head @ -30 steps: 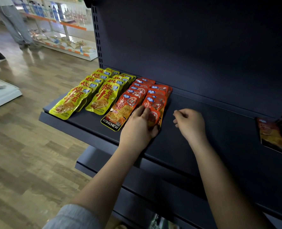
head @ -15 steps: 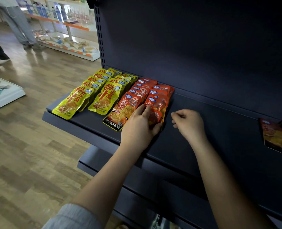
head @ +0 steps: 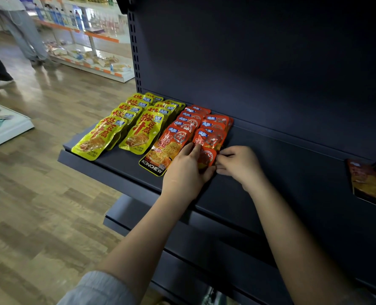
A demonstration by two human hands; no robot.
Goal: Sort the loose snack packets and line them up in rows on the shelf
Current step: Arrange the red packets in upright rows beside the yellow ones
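The front edge of the dark shelf (head: 121,172) runs diagonally below my wrists, and the yellow packets (head: 99,137) at its left end lie right up to that lip. There are two yellow rows; I count about five packets in the left one and four in the right, overlapped like tiles. Next come two rows of red packets (head: 182,128), roughly five and four, though the back ones are too overlapped to be sure. My left hand (head: 183,172) lies flat with relaxed fingers on the front red packet (head: 207,158) of the right row. My right hand (head: 240,165) touches that packet's right edge with curled fingers; whether it pinches, I cannot tell. To the right the shelf is bare and roomy as far as a loose red packet (head: 366,183) by the far edge.
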